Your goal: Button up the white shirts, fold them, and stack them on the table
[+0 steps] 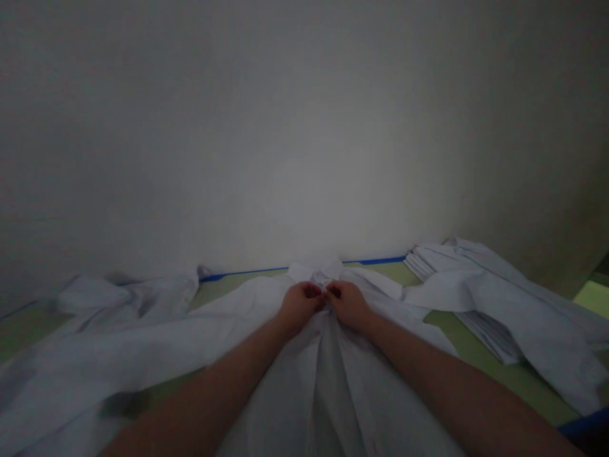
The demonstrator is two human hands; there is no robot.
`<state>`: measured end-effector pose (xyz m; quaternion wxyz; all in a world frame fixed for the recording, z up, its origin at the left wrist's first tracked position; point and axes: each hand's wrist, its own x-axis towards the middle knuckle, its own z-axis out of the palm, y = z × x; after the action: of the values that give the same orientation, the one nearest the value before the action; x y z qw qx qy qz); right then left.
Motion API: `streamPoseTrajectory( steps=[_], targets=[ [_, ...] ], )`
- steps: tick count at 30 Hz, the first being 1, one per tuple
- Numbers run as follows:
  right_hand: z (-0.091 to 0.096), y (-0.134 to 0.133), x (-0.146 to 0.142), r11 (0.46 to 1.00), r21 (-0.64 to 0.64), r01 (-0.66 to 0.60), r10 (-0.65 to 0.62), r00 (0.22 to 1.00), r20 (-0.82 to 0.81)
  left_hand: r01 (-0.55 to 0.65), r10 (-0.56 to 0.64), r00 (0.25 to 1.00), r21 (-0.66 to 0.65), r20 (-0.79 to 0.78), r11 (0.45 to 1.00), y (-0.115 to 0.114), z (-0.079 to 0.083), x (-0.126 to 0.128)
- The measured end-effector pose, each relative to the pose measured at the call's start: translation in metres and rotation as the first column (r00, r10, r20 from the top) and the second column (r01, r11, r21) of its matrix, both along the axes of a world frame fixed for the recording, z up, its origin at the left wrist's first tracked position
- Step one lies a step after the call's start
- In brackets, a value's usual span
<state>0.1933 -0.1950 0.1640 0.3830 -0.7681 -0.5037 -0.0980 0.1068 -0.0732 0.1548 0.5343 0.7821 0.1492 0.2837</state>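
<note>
A white long-sleeved shirt (pixel 285 381) lies spread in front of me, its collar (pixel 301 273) pointing towards the wall and its front parted lower down. Just below the collar, my left hand (pixel 302 306) pinches one front edge of the shirt. Close beside it, almost touching, my right hand (pixel 349 304) pinches the other edge. Both sets of fingers are closed at the neck opening; whether a button is between them is too small to make out. One sleeve (pixel 143 349) stretches out to the left, and cloth also spreads to the right.
A stack of folded white garments (pixel 490 333) lies on the right, with loose white cloth (pixel 533 311) draped over it. More crumpled white cloth (pixel 162 295) is at the left. The green table surface (pixel 457 324) has a blue edge (pixel 380 261) along a plain wall (pixel 304 127).
</note>
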Motion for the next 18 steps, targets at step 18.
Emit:
streamPoseTrajectory(
  steps=[18],
  targets=[
    [0.014, -0.006, 0.005, 0.990, -0.061, -0.124, 0.115, 0.985, -0.127, -0.214, 0.215, 0.974, 0.636, 0.077, 0.742, -0.008, 0.010, -0.012]
  ],
)
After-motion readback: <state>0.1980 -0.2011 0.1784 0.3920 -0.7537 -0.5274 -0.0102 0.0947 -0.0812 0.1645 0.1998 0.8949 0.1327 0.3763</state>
